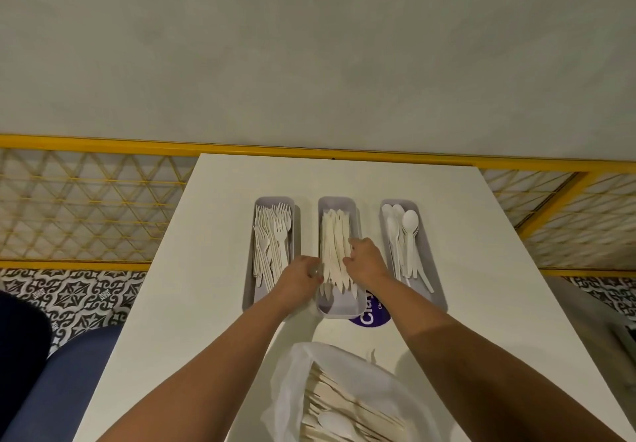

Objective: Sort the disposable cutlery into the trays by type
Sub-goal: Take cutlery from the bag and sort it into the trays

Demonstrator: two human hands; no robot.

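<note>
Three grey trays stand side by side on the white table. The left tray (248, 290) holds white forks (273, 235), the middle tray (340, 307) holds cream knives (334, 235), and the right tray (434, 276) holds white spoons (402, 235). Both hands are at the middle tray. My left hand (298, 278) has its fingers curled against the left side of the knife bundle. My right hand (365, 261) grips the bundle from the right, fingers curled over the knives. A clear plastic bag (292, 379) of mixed cutlery (344, 417) lies near the front edge.
A purple round sticker (370, 319) shows on the table behind the middle tray's near end. A yellow mesh fence (86, 207) runs behind the table. Blue seating (58, 379) is at the lower left over patterned floor tiles (79, 297).
</note>
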